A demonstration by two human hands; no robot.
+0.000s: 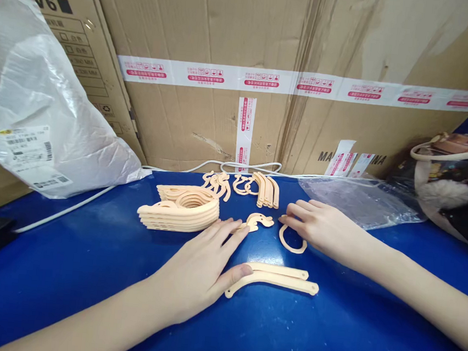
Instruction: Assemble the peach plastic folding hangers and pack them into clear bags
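Note:
My left hand (204,264) lies over the blue table with its fingers stretched. Its fingertips touch a small curved, animal-shaped plastic piece (259,220), partly hidden beneath them. The thumb rests on the left part of two long bent cream-colored strips (273,279), each with a hole near its end. To the right, my right hand (316,225) has its fingers bent over the upper edge of a cream-colored ring (292,249); its thumb is hidden. Left of the small piece stands a neat stack of cream-colored frames (177,222) with a round opening.
Behind the hands lie several curved pieces (217,184), hook-like rings (244,185) and a group of bent strips (266,191). A clear plastic bag (360,198) lies back right beside a dark bag (456,186). A white parcel (45,108), white cable (65,209) and cardboard boxes (206,123) border the table.

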